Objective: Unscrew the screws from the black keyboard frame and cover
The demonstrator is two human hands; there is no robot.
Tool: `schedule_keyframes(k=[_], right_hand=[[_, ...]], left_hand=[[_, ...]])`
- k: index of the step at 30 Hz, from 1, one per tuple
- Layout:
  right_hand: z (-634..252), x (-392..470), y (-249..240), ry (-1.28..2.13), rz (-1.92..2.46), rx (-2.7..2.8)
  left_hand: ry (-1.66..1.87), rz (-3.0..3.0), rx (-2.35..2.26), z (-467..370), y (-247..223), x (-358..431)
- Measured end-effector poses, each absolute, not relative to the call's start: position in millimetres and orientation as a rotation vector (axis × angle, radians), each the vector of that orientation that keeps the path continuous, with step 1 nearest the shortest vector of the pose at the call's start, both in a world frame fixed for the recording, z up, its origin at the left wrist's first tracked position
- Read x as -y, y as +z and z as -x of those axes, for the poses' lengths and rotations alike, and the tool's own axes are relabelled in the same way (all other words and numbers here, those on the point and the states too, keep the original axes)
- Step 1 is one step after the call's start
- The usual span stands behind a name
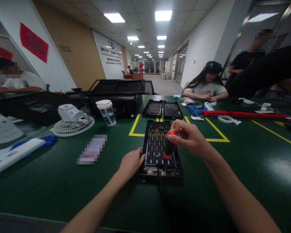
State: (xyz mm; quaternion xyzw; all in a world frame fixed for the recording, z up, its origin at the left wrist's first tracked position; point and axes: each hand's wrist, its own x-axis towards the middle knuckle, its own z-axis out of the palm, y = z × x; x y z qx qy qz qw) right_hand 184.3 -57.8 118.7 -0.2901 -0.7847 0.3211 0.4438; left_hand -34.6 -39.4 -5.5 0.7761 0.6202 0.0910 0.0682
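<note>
A black rectangular case (149, 139) with rows of small dark, rounded parts inside lies on the green table in front of me. My left hand (132, 161) rests against its left side, the fingers at the edge and partly hidden. Above the right part of the case, my right hand (188, 137) is closed around the top of a red and black screwdriver (169, 147). The screwdriver stands nearly upright; its tip is too small to make out against the dark parts.
Behind the case sits a second, opened black case (173, 111). To the left are a lidded cup (109, 115), a white fan (74, 124) and a blurred-out flat item (92, 150). Farther right, a blue tray (196, 109) lies near a seated person (208, 85).
</note>
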Motion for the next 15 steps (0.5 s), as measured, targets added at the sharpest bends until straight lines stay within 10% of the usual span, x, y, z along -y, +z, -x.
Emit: schedule_keyframes(k=[15], right_hand=[[-179.9,61.5,118.5,0.613,0.863,1.937]], left_hand=[[0.277,-2.323,-1.858,34.1,-3.8,39.9]])
